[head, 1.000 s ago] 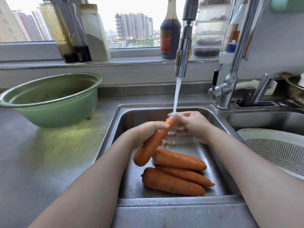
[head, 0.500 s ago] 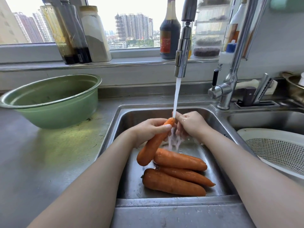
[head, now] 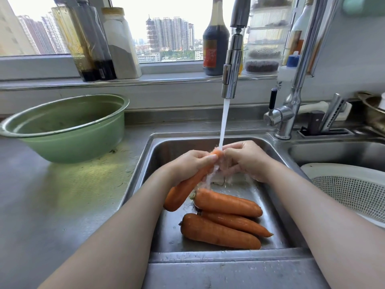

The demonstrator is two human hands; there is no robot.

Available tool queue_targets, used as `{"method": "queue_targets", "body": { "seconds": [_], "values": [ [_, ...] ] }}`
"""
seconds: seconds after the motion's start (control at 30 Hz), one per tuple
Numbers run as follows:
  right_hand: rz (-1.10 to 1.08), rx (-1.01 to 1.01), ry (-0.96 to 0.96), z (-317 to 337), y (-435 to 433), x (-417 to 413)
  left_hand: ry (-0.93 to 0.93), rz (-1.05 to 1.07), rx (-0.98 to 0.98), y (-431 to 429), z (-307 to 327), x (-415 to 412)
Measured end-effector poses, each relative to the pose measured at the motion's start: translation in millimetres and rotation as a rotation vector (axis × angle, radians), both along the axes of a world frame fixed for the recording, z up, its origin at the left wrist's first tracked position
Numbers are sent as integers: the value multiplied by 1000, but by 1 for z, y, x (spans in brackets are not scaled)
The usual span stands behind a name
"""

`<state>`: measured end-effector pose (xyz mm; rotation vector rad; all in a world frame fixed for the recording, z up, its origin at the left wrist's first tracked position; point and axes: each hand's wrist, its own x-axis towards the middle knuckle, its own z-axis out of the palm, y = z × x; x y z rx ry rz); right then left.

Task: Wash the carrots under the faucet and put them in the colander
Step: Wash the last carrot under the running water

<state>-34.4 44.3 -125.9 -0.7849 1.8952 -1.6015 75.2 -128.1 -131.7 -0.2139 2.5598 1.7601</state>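
Note:
My left hand (head: 190, 164) grips an orange carrot (head: 183, 189) near its upper end, tilted with the thick end down toward me. Its tip sits under the water stream from the faucet head (head: 231, 65). My right hand (head: 244, 160) is closed around that tip, rubbing it in the running water. Three more carrots (head: 226, 203) lie wet on the floor of the steel sink (head: 158, 147), below my hands. The white colander (head: 354, 188) stands in the right-hand basin, nothing visible in it.
A green basin (head: 62, 126) rests on the steel counter to the left. Bottles and jars (head: 215, 38) line the window sill. The faucet base with its lever (head: 281, 115) rises between the two basins, with a knife holder (head: 325, 126) behind.
Both hands have shifted slightly along the carrot's tip under the stream; my right hand has closed tighter on the tip. The carrots in the sink have stayed put.

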Motion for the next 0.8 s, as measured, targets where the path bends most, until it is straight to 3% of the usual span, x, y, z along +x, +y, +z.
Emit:
{"method": "queue_targets", "body": {
  "seconds": [0.8],
  "values": [
    [101, -24, -31, -1, 2, 1, -60, -2, 76, -10, -5, 3]
  ]
}}
